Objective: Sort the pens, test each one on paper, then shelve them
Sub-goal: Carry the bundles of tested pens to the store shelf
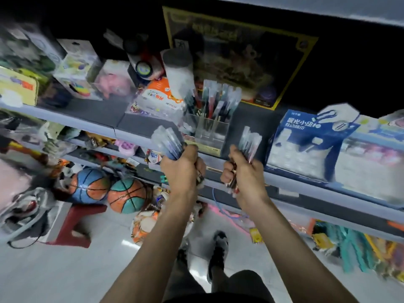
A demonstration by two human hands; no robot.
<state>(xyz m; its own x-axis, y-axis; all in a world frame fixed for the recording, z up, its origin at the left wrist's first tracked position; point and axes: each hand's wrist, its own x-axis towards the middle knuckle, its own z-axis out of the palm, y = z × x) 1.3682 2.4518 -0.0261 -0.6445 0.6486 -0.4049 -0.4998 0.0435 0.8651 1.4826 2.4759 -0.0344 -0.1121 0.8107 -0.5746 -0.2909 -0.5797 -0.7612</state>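
Bare forearms [150, 248] nearest, reaching up from the bottom edge toward a shelf [306, 189]. Left hand [181, 169] closed round a thick bundle [167, 141] of capped pens, caps fanning up and to the left. Right hand [244, 171] gripping a thin bundle [249, 141], caps up, tips poking out below the palm. Both bundles held just in front of the shelf edge, either side of a clear holder [211, 134] standing on the shelf and already crowded with pens. Blue box [306, 145] just right of the holder. Floor [54, 276] well below.

Likely trouble from here: pens sliding out of the fanned thick bundle and dropping to the floor, with no free hand to catch them. Also tipping the holder while pushing pens in, given little room left inside. Possibly mixing the two sorted bundles if fed in together. Much motion blur, so ink colours hard to tell.
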